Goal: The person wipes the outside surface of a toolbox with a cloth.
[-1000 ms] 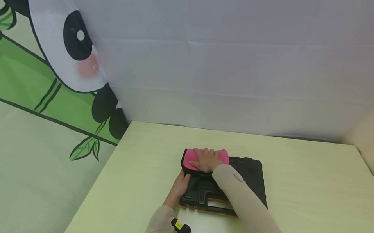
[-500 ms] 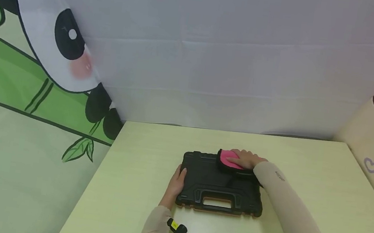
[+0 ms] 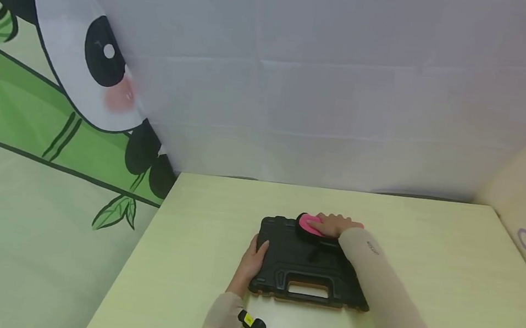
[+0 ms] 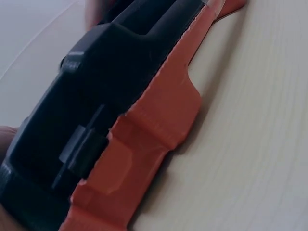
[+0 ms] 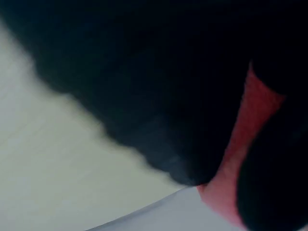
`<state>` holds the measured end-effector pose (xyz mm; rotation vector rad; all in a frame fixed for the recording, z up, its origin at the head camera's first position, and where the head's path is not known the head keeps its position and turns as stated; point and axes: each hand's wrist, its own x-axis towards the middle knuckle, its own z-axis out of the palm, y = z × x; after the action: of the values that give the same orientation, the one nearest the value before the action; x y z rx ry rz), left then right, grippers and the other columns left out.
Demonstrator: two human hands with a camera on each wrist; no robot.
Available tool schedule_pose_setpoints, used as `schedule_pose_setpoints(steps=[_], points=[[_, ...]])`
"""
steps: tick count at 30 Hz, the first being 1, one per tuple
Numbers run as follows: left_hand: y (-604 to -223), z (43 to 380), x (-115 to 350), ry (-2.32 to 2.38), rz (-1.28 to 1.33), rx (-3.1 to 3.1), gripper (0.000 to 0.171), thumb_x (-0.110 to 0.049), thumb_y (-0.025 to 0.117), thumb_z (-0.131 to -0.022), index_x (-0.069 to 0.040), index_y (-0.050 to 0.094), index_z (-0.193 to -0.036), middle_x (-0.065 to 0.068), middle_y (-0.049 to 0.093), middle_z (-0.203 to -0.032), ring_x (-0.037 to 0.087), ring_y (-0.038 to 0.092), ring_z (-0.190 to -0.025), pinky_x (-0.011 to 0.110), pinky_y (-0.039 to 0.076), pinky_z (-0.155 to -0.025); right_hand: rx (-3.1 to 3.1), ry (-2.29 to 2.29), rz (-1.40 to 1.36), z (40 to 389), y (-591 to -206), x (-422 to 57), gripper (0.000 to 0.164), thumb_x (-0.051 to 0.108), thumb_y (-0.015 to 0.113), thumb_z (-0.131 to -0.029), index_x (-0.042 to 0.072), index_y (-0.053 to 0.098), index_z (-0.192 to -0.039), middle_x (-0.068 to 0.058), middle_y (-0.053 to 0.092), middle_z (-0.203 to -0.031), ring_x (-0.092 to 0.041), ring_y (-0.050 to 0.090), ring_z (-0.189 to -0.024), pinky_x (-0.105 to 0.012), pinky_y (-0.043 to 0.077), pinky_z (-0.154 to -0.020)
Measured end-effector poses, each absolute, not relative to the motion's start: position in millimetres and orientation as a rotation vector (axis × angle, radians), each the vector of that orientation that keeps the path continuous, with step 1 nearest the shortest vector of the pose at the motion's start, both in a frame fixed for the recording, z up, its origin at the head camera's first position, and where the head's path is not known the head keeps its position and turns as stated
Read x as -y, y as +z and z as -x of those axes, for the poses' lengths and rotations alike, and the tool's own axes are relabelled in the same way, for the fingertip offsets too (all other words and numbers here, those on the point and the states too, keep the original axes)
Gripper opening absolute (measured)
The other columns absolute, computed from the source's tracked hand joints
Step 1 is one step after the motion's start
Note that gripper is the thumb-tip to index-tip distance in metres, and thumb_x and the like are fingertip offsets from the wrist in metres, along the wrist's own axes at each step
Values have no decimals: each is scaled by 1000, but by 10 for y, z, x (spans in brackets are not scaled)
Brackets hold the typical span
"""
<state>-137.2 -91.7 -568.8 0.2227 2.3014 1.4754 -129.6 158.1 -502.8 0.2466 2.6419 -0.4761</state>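
My right hand covers much of the pink fabric pad with a black rim, and my beige sleeve hides part of the right side of the black plastic case with an orange lower half. The dark sleeve lettering is too small to read, as is any print on the yellow wrist label. I can't tell how far my left hand reaches round the case. The head view crops the pale wooden bench at its near side; my right wrist view is dark and blurred.
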Motion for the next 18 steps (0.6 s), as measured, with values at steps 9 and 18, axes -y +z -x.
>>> schedule_pose_setpoints(steps=[9, 18], points=[[-5692, 1378, 923, 1469, -267, -2355, 66, -45, 40, -96, -3, 24, -145, 23, 32, -145, 40, 29, -134, 55, 25, -107, -2738, -437, -197, 1763, -5238, -778, 68, 63, 32, -89, 20, 35, -142, -14, 41, -141, -38, 36, -130, -60, 24, -105], [-5670, 1324, 923, 1443, -244, -2396, 67, -43, 38, -96, 0, 21, -145, 24, 28, -147, 42, 27, -134, 55, 24, -107, -2700, -467, -132, 1752, -5218, -882, 73, 70, 30, -86, 20, 38, -138, -9, 50, -135, -30, 48, -123, -53, 36, -100]])
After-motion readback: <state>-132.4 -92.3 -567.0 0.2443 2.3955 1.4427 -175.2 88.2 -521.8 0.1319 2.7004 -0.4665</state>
